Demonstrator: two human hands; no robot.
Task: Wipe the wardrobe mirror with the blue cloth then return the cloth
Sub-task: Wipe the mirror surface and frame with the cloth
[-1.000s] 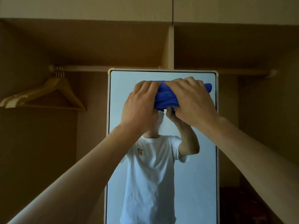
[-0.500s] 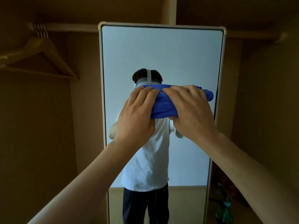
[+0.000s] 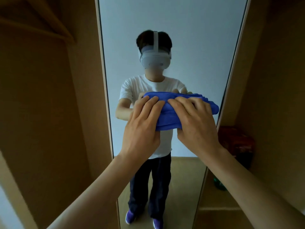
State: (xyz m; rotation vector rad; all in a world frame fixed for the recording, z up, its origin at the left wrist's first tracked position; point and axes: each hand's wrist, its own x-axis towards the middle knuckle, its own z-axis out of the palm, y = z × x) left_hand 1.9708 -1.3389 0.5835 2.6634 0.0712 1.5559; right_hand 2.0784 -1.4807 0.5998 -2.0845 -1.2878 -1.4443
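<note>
The tan wooden wardrobe [image 3: 49,113] filled both sides of the view, its plain panels in shadow. Set upright between them stood the tall, narrow wardrobe mirror [image 3: 189,38] with a thin pale frame, its glass showing a light wall and a wooden floor. In the glass a person stood reflected in a white T-shirt [image 3: 140,86], dark trousers and purple shoes [image 3: 130,215], with a white headset [image 3: 155,61] strapped over the head.

Two bare forearms reached in from the lower corners towards the middle of the glass. There the bunched, folded blue cloth [image 3: 166,116] was held flat against the mirror at the height of the reflected chest, its right end reaching almost to the frame's right edge. The left hand [image 3: 142,128] gripped the cloth's left end, fingers laid over the top and thumb under the lower edge. The right hand [image 3: 196,123] gripped the right half, fingers bent over the folds and thumb tucked beneath. The two hands lay just beside each other, fingertips nearly meeting.

To the right of the mirror, inside the wardrobe, sat a dark red bundle [image 3: 236,141], too dim to identify, and below it a small green object [image 3: 217,184], partly hidden by the right forearm.
</note>
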